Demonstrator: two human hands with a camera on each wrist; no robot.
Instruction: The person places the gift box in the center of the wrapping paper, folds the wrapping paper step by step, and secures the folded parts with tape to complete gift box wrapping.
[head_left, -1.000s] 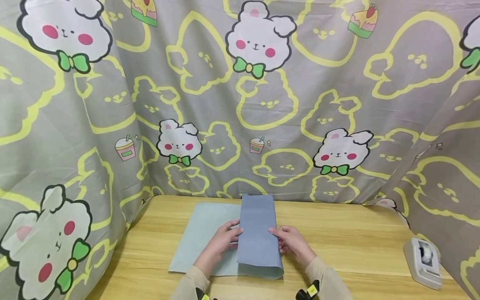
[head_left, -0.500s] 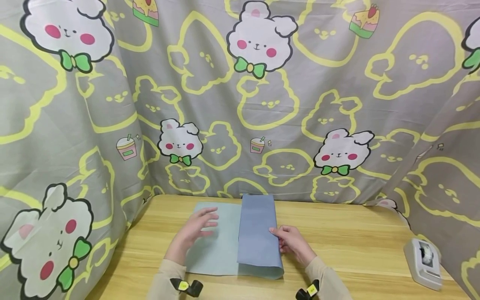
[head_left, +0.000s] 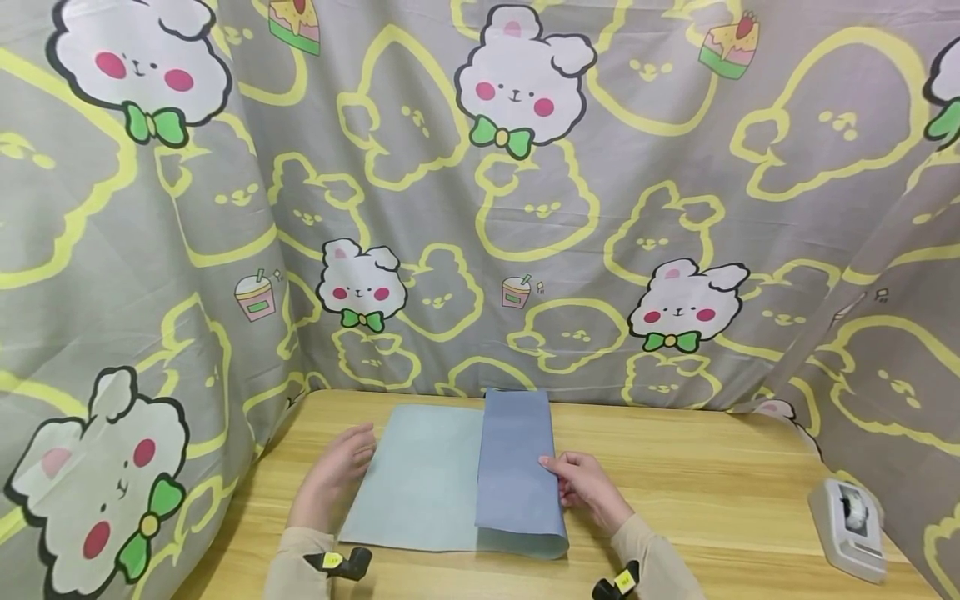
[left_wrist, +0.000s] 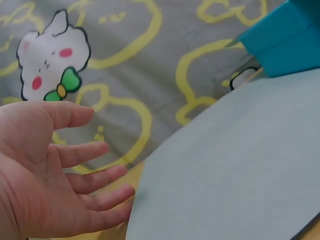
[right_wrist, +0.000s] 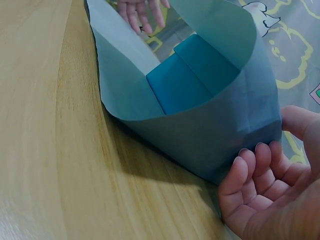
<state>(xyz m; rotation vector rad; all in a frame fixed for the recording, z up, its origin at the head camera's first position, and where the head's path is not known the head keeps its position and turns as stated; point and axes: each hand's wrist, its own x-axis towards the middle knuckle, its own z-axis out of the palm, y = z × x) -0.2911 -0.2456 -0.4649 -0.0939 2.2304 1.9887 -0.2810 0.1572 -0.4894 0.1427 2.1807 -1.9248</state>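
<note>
A sheet of wrapping paper (head_left: pixel 423 479), pale green on one face and grey-blue on the other, lies on the table. Its right part curves up and back over a teal box (right_wrist: pixel 187 75), which the head view hides. My right hand (head_left: pixel 588 482) grips the folded paper at its right side, thumb on top and fingers curled against the side. Just off the sheet's left edge is my left hand (head_left: pixel 337 467), holding nothing. In the left wrist view its fingers (left_wrist: pixel 102 199) are spread and nearly straight, the lower ones close to the paper's edge.
A grey tape dispenser (head_left: pixel 849 529) with a roll of clear tape stands at the right end of the wooden table (head_left: pixel 675 467). Patterned curtains (head_left: pixel 420 208) hang behind the table and along both sides.
My left hand has let go of the folded flap's left edge and moved left across the sheet to beyond its left edge. My right hand keeps its grip in the same place.
</note>
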